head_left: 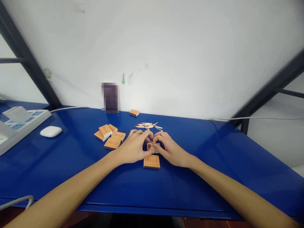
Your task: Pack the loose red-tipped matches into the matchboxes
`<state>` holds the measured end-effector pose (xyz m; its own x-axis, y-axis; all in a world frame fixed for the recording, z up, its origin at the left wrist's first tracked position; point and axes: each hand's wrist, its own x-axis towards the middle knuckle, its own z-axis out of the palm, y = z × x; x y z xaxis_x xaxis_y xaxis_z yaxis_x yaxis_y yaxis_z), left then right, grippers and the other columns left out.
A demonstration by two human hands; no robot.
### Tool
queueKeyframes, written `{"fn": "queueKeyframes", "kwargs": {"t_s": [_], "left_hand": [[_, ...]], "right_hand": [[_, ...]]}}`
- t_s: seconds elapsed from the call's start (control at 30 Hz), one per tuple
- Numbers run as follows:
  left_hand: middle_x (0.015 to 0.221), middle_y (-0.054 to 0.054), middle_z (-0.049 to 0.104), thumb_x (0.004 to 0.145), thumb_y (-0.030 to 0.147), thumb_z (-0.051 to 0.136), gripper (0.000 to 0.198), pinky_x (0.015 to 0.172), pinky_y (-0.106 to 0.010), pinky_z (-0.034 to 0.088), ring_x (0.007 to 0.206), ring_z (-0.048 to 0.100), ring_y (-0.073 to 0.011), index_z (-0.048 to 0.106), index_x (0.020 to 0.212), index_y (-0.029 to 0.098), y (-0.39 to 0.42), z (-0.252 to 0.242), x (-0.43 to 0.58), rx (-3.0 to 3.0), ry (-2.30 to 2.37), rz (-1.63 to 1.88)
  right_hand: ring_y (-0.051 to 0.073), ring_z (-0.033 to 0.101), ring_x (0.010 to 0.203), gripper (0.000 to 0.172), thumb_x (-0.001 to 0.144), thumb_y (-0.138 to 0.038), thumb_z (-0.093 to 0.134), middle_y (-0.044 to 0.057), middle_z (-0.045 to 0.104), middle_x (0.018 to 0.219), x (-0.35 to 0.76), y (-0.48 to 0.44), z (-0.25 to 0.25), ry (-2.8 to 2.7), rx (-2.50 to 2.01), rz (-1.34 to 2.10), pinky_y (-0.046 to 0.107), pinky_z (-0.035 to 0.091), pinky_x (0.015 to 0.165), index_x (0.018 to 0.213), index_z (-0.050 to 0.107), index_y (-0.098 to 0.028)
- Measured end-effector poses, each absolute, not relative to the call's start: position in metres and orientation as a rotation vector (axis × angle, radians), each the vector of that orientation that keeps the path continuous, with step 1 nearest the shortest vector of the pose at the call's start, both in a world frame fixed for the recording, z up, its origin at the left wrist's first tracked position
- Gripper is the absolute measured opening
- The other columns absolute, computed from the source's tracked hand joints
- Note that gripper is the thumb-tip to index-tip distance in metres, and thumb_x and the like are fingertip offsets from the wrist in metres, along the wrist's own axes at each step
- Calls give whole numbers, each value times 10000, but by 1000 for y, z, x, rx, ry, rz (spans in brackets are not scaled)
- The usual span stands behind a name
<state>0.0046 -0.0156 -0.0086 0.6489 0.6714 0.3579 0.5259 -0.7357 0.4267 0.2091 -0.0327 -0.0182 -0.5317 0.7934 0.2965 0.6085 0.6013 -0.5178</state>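
Observation:
A small matchbox tray holding red-headed matches lies between my hands. My left hand curls round the tray's left side, its thumb at the near edge and its fingers at the far side. From the right, my right hand has thumb and forefinger pinched over the tray, on what looks like a matchstick; the fingers partly cover it. Just in front of the tray lies an orange matchbox cover with red characters. Behind my fingertips is a loose pile of matches.
Several orange matchboxes lie grouped left of my left hand, some stacked. Another matchbox is by the wall. A white earphone case and a power strip stand at the left of the blue table. Dark metal bars flank both sides.

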Motion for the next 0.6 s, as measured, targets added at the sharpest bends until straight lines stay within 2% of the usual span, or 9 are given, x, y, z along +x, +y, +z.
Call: {"fn": "queueKeyframes", "kwargs": {"t_s": [0.17, 0.37, 0.47, 0.6], "left_hand": [[939, 31, 682, 863, 363, 617, 157, 961, -395, 329, 966, 587, -194, 570, 961, 249, -14, -11, 5, 2636, 948, 704], [1039, 6, 682, 843, 386, 649, 250, 1007, -404, 325, 1035, 591, -207, 597, 1046, 250, -12, -14, 2, 2663, 952, 754], [1019, -11, 680, 851, 387, 637, 242, 990, -407, 341, 1030, 586, -214, 611, 1039, 236, -13, -13, 1, 2679, 983, 760], [964, -14, 685, 935, 310, 510, 162, 956, -406, 356, 979, 582, -202, 633, 998, 226, -12, -11, -1, 2703, 983, 756]], "right_hand": [[219, 502, 1003, 118, 973, -270, 471, 69, 573, 1050, 212, -35, -19, -2380, -1127, 366, 409, 406, 879, 915, 558, -217], [220, 524, 970, 126, 949, -275, 525, 65, 597, 1001, 214, -36, -18, -2359, -1158, 272, 396, 412, 857, 870, 602, -213], [216, 526, 958, 109, 934, -241, 528, 64, 599, 991, 219, -35, -11, -2353, -1145, 238, 381, 413, 845, 860, 600, -211], [177, 524, 795, 81, 882, -188, 548, 37, 577, 854, 237, -36, 8, -2422, -1176, 233, 315, 413, 714, 804, 563, -199]]}}
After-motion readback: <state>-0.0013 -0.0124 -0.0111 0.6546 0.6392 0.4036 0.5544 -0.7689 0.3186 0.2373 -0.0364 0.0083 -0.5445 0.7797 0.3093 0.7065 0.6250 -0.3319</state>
